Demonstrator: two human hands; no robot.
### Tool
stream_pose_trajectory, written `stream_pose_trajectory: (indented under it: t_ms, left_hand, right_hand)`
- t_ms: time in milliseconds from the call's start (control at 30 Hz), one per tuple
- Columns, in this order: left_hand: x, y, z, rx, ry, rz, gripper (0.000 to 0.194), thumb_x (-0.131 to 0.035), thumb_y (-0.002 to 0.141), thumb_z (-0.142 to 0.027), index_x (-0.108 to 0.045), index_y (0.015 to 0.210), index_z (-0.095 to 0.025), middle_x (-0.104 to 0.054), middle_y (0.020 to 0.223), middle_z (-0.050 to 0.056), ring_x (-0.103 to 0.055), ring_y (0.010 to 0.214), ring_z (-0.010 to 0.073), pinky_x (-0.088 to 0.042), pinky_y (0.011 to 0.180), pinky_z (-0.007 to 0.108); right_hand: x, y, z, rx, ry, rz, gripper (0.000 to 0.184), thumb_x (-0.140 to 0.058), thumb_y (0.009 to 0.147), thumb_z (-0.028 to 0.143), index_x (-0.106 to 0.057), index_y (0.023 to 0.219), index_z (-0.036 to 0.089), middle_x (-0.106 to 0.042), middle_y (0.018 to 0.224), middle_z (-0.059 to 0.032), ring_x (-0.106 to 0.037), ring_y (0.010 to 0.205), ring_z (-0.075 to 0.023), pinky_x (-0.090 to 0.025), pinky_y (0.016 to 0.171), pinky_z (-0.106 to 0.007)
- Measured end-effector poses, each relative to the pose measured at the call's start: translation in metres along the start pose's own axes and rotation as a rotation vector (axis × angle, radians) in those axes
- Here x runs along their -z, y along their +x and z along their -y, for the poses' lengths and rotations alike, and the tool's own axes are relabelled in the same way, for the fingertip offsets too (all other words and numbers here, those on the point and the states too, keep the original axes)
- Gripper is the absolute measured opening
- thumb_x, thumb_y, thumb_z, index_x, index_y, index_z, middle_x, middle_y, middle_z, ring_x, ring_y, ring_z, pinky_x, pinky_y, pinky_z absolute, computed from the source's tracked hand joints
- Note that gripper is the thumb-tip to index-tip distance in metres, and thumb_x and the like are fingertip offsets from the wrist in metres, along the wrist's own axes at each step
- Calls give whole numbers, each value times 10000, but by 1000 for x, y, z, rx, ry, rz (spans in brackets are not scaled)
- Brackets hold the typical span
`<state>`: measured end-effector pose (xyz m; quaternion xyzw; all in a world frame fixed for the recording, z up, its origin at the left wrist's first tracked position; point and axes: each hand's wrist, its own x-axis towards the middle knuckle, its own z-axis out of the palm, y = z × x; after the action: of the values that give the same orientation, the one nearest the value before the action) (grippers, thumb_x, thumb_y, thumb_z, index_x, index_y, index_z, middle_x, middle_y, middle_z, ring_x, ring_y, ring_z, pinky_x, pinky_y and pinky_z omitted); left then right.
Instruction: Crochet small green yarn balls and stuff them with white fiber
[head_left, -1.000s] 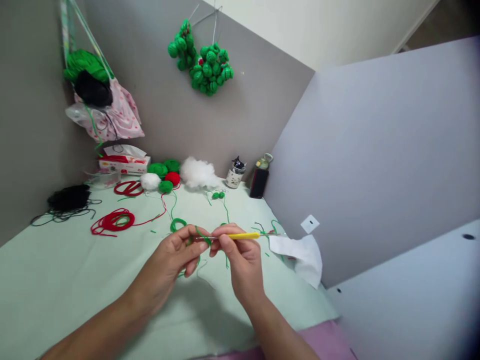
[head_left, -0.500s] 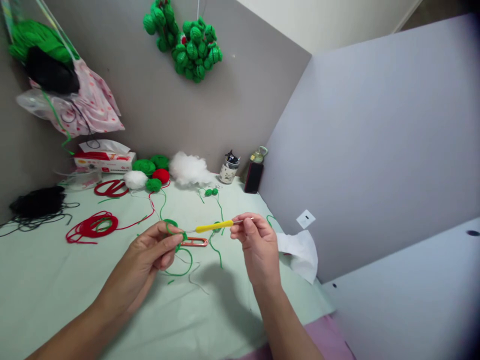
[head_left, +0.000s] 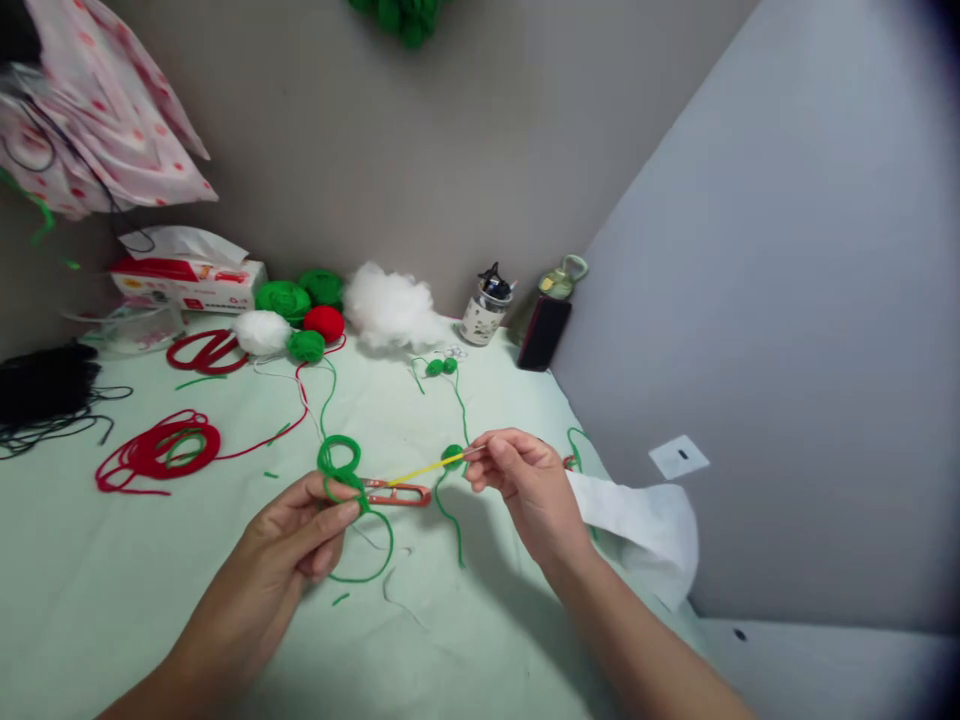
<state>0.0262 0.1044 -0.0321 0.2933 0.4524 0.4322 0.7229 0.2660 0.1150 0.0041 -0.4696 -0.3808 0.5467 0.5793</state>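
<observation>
My left hand (head_left: 296, 535) is closed in a pinch on looped green yarn (head_left: 346, 486). A free loop of that yarn hangs below the fingers. Between my hands runs a crochet hook (head_left: 420, 471) with a yellow handle, tilted up to the right. The fingers of my right hand (head_left: 536, 490) grip its right metal end, while the left end meets the yarn at my left fingertips. Behind the hook, orange-handled thread snips (head_left: 412, 496) lie on the cloth. Near my right fingertips is a small green crocheted piece (head_left: 452, 456) with a yarn tail.
Balls of yarn in green, white and red (head_left: 324, 323) sit at the back beside white stuffing (head_left: 390, 308). A coil of red yarn (head_left: 161, 450) lies left, near black yarn (head_left: 45, 395). A jar (head_left: 484, 318), a phone (head_left: 545, 333) and white paper (head_left: 645, 525) are to the right.
The view has tipped downward and shifted. The hook has turned, so its yellow handle looks thinner and slopes more. Both hands keep their holds.
</observation>
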Motion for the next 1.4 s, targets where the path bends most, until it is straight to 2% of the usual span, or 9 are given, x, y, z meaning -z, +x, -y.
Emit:
stream_pose_trajectory:
  t_ms: [167, 400, 533, 633, 700, 800, 1067, 1267, 1400]
  left_hand:
    - [6, 23, -4, 48, -70, -114, 355, -938, 647, -383, -673, 777, -186, -426, 538, -82, -310, 496, 54, -267, 477, 168]
    - [14, 25, -15, 23, -107, -113, 294, -880, 738, -364, -652, 792, -187, -431, 508, -84, -331, 506, 54, -275, 495, 163]
    - [11, 11, -18, -21, -119, -62, 263, -861, 752, -334, -645, 790, -190, -413, 483, -95, -308, 481, 50, -242, 483, 173]
    - [4, -4, -18, -37, -80, 68, 231, -853, 763, -319, -668, 795, -184, -466, 536, -84, -322, 463, 38, -241, 473, 187]
    - [-1, -14, -16, -69, -42, 116, 196, -838, 783, -305, -685, 800, -184, -502, 569, -75, -354, 466, 35, -268, 482, 191]
    - [-4, -28, -13, -128, 12, 143, 138, -816, 815, -275, -707, 814, -189, -522, 593, -72, -394, 476, 35, -310, 502, 191]
    - [-14, -61, -3, -241, 135, 265, 89, -823, 825, -256, -766, 886, -222, -624, 834, -39, -451, 527, 19, -363, 494, 169]
    - [-24, -79, 4, -209, 149, 257, 343, -832, 825, -323, -766, 1159, -288, -563, 836, -37, -456, 564, 34, -367, 477, 155]
    - [-24, -84, 8, -252, 170, 231, 369, -823, 838, -322, -753, 1201, -320, -579, 856, -37, -447, 572, 35, -380, 501, 159]
  right_hand:
    - [-4, 30, -1, -82, -19, 135, 248, -776, 862, 421, -808, 909, 179, -818, 890, -76, -760, 718, -141, -640, 672, -246]
    - [-25, 45, -2, -84, -1, 166, 154, -830, 810, 350, -786, 860, 211, -788, 783, -21, -712, 639, -120, -613, 645, -254]
    - [-36, 23, -6, 7, -27, 164, 177, -828, 815, 346, -779, 954, 248, -748, 819, -1, -665, 657, -112, -585, 640, -249]
    - [-46, -7, -12, 98, -170, 274, 229, -804, 846, 346, -783, 1062, 270, -735, 952, -27, -668, 753, -135, -587, 716, -291]
    - [-52, -26, -17, 193, -235, 326, 135, -760, 891, 329, -806, 999, 264, -726, 962, -40, -673, 793, -148, -579, 736, -303]
    - [-58, -50, -25, 314, -206, 269, 110, -733, 918, 321, -824, 930, 260, -717, 870, -32, -670, 738, -139, -573, 683, -289]
    - [-51, -94, -31, 286, 78, 127, 108, -756, 905, 351, -826, 919, 269, -756, 708, -2, -661, 557, -100, -560, 534, -207]
    - [-47, -114, -35, 294, 86, 141, 81, -778, 885, 247, -814, 953, 273, -739, 759, 0, -655, 623, -98, -552, 576, -210]
    - [-46, -116, -35, 350, 77, 215, 85, -736, 919, 281, -802, 967, 257, -676, 829, -11, -621, 674, -103, -527, 607, -238]
